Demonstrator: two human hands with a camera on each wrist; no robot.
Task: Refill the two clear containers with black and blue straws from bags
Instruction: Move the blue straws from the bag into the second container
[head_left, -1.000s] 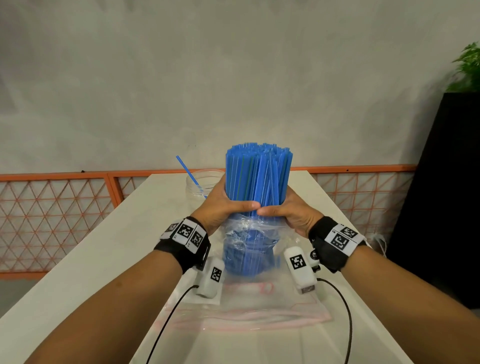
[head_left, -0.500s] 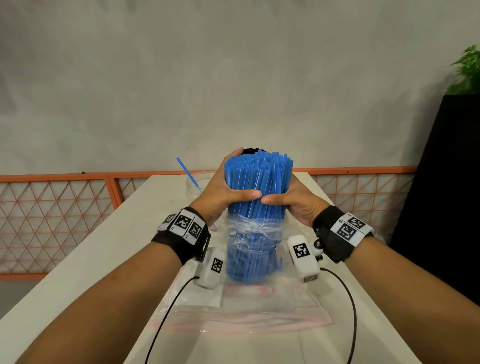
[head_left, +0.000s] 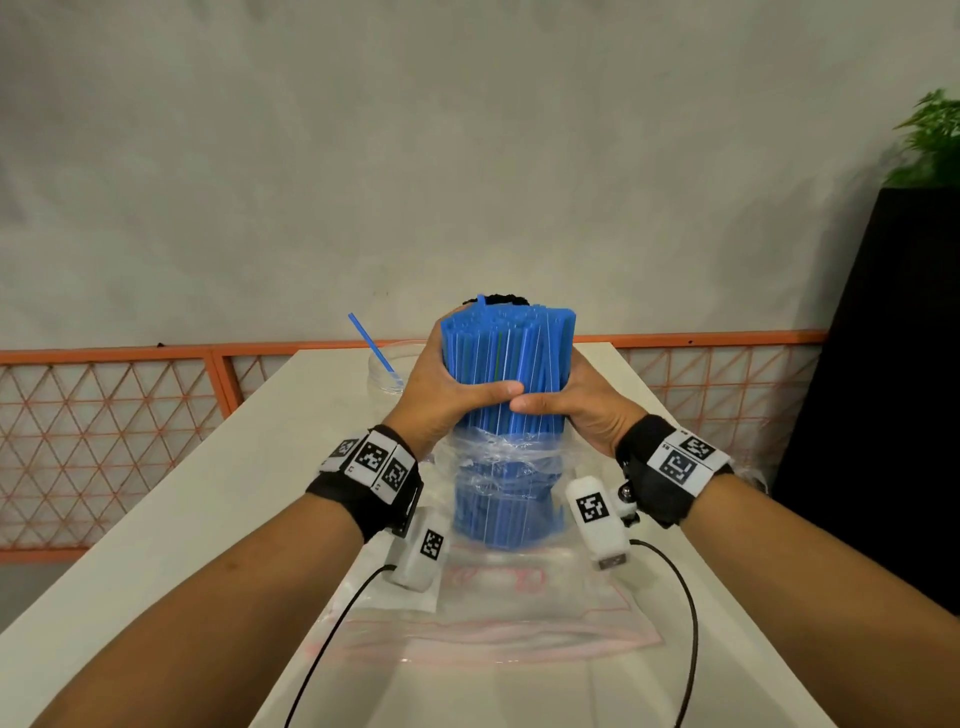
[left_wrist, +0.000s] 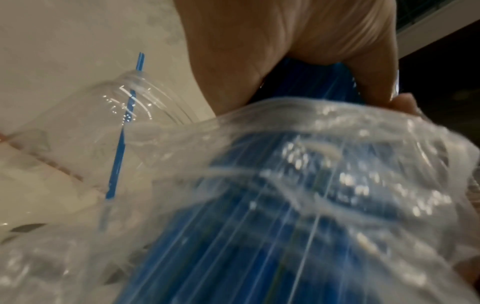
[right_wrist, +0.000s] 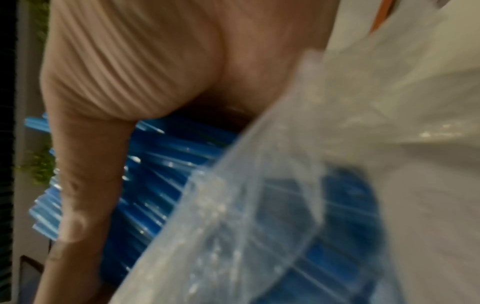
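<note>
A thick bundle of blue straws (head_left: 506, 358) stands upright in front of me, its lower half still inside a crumpled clear bag (head_left: 506, 462). My left hand (head_left: 452, 384) and right hand (head_left: 566, 400) wrap round the bundle from both sides, thumbs meeting at the front. In the left wrist view the blue straws (left_wrist: 272, 236) run through the clear bag (left_wrist: 324, 144); the right wrist view shows the blue straws (right_wrist: 166, 164) under my fingers (right_wrist: 85, 174). Behind my left hand a clear container (head_left: 387, 366) holds one blue straw (head_left: 371, 345). Black straw tips (head_left: 501, 299) peek over the bundle.
An empty zip bag (head_left: 493, 613) with a pink seal lies flat on the white table (head_left: 182, 509) under my wrists. Orange mesh fencing (head_left: 104, 441) runs behind the table. A black cabinet (head_left: 883, 389) with a plant (head_left: 930, 140) stands at the right.
Both hands have lifted the blue bundle higher and away from me, drawing more straw length out of the clear bag. My grip has stayed the same.
</note>
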